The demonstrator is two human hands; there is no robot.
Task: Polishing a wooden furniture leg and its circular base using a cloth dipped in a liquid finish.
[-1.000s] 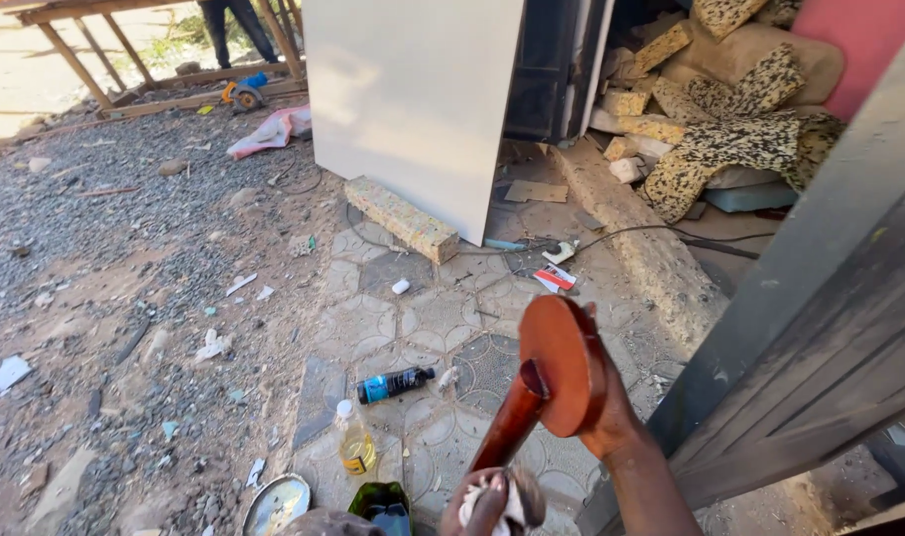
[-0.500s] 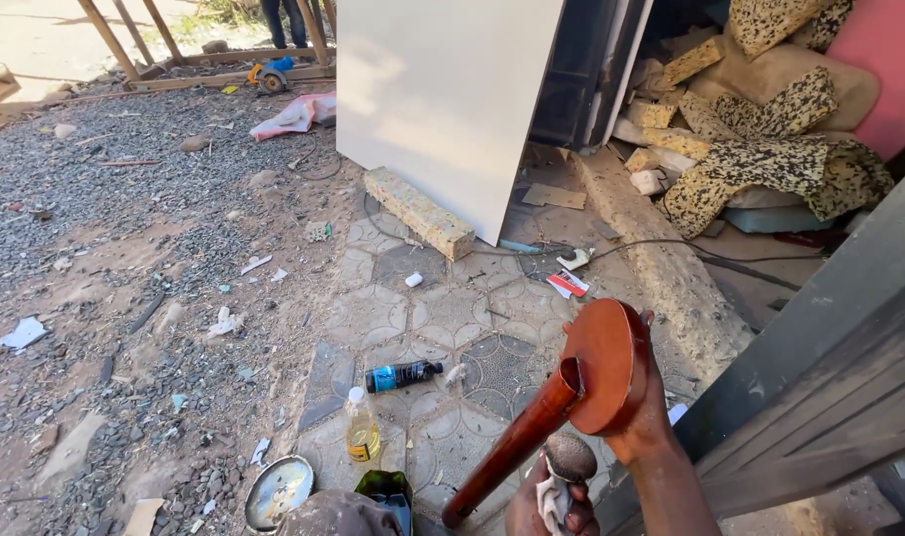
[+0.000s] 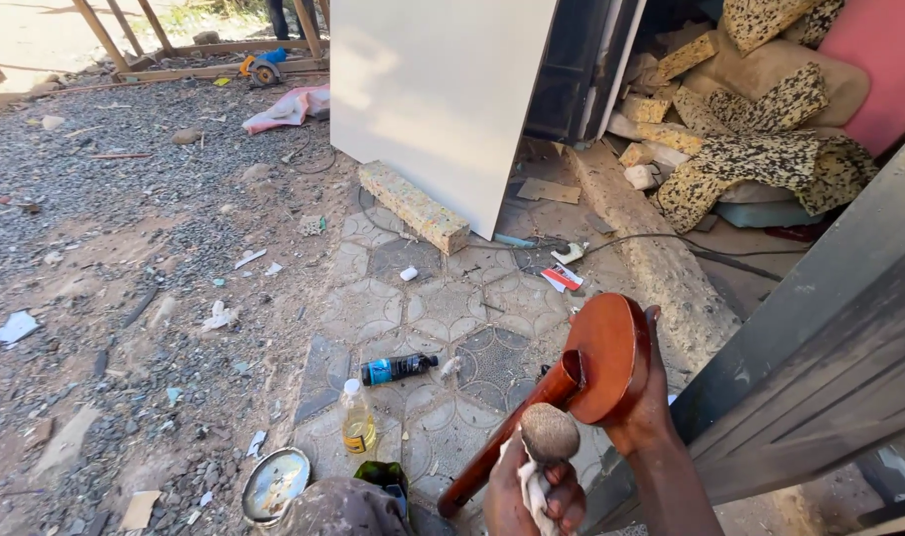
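Gripping a polished wooden furniture leg by its round disc end, the right hand wraps its fingers over the disc's far edge. Below, the left hand clenches a rag-wrapped pad against the leg's shaft, above patterned floor tiles strewn with a dark bottle and an oil bottle.

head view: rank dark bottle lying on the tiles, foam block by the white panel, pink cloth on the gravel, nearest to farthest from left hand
From the left hand:
1. Dark bottle, up-left on the tiles.
2. Foam block, against the white panel.
3. Pink cloth, far up-left on gravel.
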